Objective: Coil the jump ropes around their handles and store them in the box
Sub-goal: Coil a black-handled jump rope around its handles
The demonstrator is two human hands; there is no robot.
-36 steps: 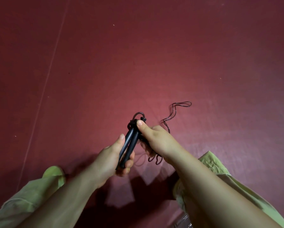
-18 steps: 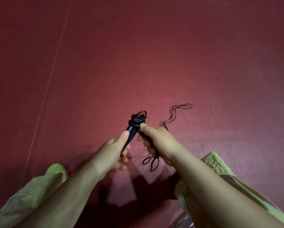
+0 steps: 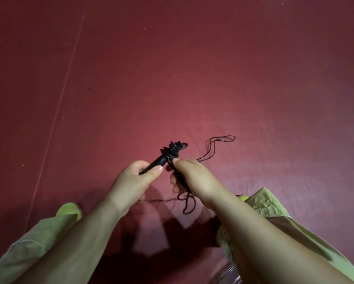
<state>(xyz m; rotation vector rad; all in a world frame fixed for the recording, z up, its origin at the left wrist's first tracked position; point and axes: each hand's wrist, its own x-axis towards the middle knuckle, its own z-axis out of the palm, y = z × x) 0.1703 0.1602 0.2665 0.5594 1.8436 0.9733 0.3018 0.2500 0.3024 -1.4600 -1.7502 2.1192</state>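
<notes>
More thin black rope point(image 3: 173, 151) now sits around the black plastic handles point(image 3: 154, 164); left hand point(image 3: 134, 182) grips them, right hand point(image 3: 192, 177) pinches rope. Coiling continues.

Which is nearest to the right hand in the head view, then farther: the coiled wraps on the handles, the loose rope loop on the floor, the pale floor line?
1. Coiled wraps: at the right hand thumb tip.
2. Loose rope loop: beyond, up-right.
3. Pale floor line: far left.

Red floor point(image 3: 192, 68), green trousers point(image 3: 274, 208), green shoe point(image 3: 68, 209).
</notes>
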